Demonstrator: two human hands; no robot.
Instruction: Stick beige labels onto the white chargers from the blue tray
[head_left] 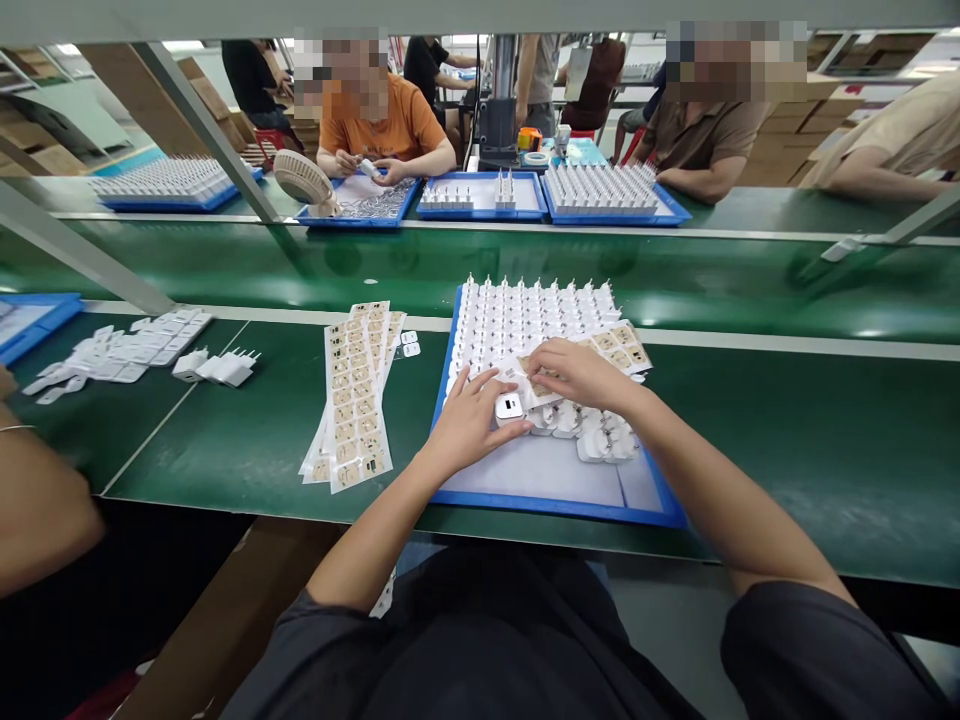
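Note:
My left hand (474, 418) has its thumb and fingers around a white USB charger (509, 405), its port face turned up toward me. Just right of it, my right hand (576, 372) is closed, fingertips pinched at a sheet of stickers (619, 347); whether a single sticker is between them is hidden. Both hands are over a blue tray (555, 505) lined in white. Rows of white plug chargers (536, 305) stand in its far part with their pins up. Several more chargers (606, 440) lie at the tray's right side, under and near my right wrist.
More sticker sheets (356, 400) lie fanned out left of the tray. Farther left are loose chargers (217, 366) and a pile of white flat pieces (124, 350). A neighbour's arm (45, 490) reaches in at left. Across the green bench, people sit behind other trays (611, 215).

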